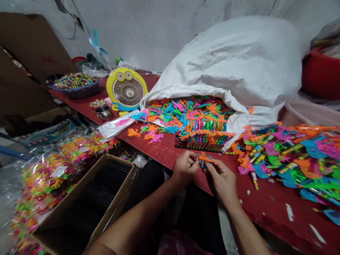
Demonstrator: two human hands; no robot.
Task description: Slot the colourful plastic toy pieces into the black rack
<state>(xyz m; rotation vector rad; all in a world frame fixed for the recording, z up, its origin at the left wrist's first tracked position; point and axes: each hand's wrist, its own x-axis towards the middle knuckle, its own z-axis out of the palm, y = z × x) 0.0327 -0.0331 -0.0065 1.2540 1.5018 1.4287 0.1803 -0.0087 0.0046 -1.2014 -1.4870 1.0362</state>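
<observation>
My right hand [224, 179] is closed around a small orange plastic toy piece [204, 158], with blue plastic showing just behind it. My left hand [186, 166] is pinched beside the left end of that piece; whatever sits between its fingertips is too small to name. Both hands are over the front edge of the red table [159, 148]. Just beyond them a black wire rack [183, 143] holds a row of upright toy pieces in several colours. Behind it, a heap of loose colourful toy pieces [186, 109] spills from the mouth of a large white sack [239, 60].
Toy pieces with striped tubes [287, 156] are piled at right. A yellow fan [129, 90], metal cup [104, 112] and full basin [79, 91] stand at left. Below the table are a cardboard box [106, 212] of black racks and filled plastic bags [45, 180].
</observation>
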